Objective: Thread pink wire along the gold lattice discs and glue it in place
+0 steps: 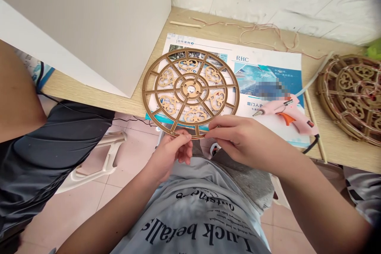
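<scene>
A pixelated patch blurs part of the white-and-blue printed paper flyer point(262, 57), and its fine print is too small to read. The brown twine-wrapped round lattice frame point(351, 95) on the pale wood tabletop point(336, 143) is cut off by the picture's right edge. The left hand point(169, 152) and right hand point(238, 139) hide parts of the lower rim of the gold lattice disc point(190, 87). A nearby person's bare arm point(18, 91) is cut off by the left edge.

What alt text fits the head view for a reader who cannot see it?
The left hand and right hand pinch the lower rim of a round gold lattice wheel over a brochure on a wooden desk. A pink hot glue gun lies nearby.
</scene>
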`<state>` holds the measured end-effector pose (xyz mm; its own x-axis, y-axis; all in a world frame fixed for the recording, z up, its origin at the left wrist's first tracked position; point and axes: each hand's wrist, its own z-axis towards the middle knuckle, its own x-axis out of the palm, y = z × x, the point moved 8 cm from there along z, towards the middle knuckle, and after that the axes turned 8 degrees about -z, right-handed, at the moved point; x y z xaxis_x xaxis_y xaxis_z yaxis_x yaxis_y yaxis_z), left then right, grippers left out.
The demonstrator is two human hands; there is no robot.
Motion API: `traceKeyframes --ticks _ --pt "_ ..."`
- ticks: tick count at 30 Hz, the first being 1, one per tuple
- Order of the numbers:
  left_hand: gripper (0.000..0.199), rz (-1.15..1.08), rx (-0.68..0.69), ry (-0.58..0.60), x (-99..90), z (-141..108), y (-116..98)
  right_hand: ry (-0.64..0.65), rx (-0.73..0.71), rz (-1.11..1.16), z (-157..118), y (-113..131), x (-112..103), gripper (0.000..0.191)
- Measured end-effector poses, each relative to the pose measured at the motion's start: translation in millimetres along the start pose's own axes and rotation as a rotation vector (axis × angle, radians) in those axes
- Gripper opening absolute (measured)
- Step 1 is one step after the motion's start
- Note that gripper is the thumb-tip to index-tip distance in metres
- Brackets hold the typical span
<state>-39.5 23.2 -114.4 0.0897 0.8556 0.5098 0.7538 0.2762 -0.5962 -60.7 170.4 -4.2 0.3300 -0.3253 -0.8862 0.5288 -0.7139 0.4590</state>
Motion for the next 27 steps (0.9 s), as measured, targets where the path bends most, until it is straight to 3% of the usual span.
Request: traceKeyframes --ticks 4,8,15,27 --pt "0.036 0.019 0.013 -0.002 6.2 0.9 4.1 0.017 -0.021 0.042 0.7 1.9 1.5 0.037" --pt "0.032 -0.006 0.01 0.005 14.3 3.0 9.1 -0.055 -0.065 0.047 -2.1 4.1 -1.7 0.039" --pt "0.031 -0.037 -0.011 -0.019 21.8 6.1 10.7 -0.175 -0.004 0.008 -9.3 -2.9 -6.2 0.023" --pt "0.031 -0.039 -0.025 -0.048 19.5 4.7 10.8 -0.092 0.107 0.148 -24.2 -27.5 -12.9 0.017"
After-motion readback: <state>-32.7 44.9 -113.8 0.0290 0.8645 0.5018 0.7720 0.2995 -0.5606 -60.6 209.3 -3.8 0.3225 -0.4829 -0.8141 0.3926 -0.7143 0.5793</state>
